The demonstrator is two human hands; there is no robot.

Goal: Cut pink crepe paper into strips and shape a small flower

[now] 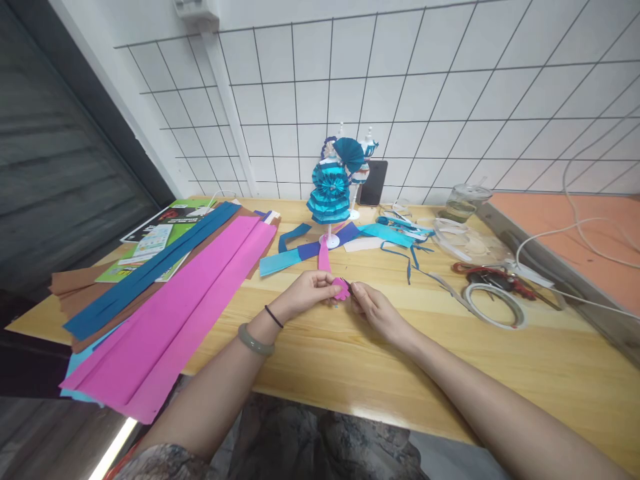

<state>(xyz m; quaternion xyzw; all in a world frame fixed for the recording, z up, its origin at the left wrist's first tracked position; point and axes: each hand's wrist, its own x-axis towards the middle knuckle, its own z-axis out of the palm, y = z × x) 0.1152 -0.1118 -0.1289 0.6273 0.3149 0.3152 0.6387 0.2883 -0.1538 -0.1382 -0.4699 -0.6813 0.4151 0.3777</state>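
Observation:
My left hand (306,293) is closed in a pinch on a small pink folded paper piece (341,288) just above the wooden table (350,353). My right hand (373,308) is closed at the piece's right edge, fingertips pinched on it together with a thin dark item I cannot make out. A narrow pink strip (324,255) runs away from the piece toward the back. My left wrist wears a green bangle and a black band.
Long pink (175,313), blue and brown crepe paper sheets lie at the left. A teal paper-dress figurine (331,190) stands at the back, with paper scraps around it. To the right are a tape ring (495,305), scissors (493,277), a plastic cup (463,200), cables and an orange board.

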